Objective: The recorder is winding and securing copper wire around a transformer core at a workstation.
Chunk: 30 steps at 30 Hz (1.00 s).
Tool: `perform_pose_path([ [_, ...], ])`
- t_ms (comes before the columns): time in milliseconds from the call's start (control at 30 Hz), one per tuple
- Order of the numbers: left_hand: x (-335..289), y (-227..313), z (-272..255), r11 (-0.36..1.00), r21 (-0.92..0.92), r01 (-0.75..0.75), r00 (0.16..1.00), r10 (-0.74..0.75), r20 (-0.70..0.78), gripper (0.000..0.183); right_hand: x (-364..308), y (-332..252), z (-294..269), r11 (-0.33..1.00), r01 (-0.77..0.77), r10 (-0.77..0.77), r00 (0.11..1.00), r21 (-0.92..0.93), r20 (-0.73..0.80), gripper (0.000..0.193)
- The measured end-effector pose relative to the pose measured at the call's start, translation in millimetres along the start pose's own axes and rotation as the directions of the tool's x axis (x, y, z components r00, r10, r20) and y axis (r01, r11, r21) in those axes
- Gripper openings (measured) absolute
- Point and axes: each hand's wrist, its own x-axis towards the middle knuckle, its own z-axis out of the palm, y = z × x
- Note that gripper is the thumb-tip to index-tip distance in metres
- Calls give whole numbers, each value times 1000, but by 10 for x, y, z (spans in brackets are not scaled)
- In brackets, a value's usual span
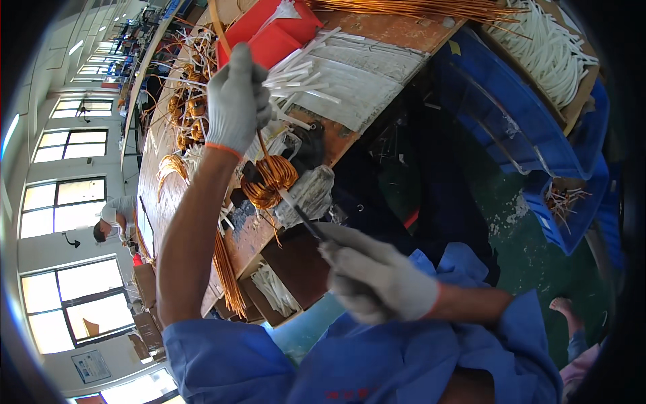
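Windows [73, 202], barred, along the far-left wall
Another person [119, 214], beyond the bench, leaning over
Finished-looking copper coils [195, 108] with white-sleeved leads, clustered on the workbench [404, 32]
Copper wire bundle [227, 276], lying lengthwise past the bench's near edge
Left hand [237, 97], white-gloved, raised, fist closed round a copper-coloured lead [263, 145] running down to the coil
Wound coil [270, 180], copper-coloured, at the bench's near edge, below the left hand and ahead of the right
Cardboard box [288, 266] below, holding white tubes
Red bin [279, 40], at the back, beside loose white sleeves [306, 79]
Dark-handled tool [306, 221], its pale tip at the coil; whether they touch, cannot tell
Right hand [380, 273], white-gloved, fingers wrapped round the tool's handle
Large blue bin [511, 114], under a carton of white tubing [548, 57]
Small blue bin [560, 229], containing thin offcuts
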Motion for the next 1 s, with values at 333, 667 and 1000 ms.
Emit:
perform_pose_path([
  [333, -236, -436, -492, 980, 198, 37, 981, -74, 182, 71, 134, 199, -8, 987, 68, -76, 996, -146, -54, 65],
  [667, -1204, -284, -565, 684, 649, -334, 941, 208, 266, 66, -1465, -2, -1042, 952, -174, 179, 984, -252, -5, 60],
  [1000, -1259, -459, -524, 725, 579, -373, 923, 356, 148, 70, 245, -2126, -883, 670, 524, -704, 674, -525, -225, 43],
])
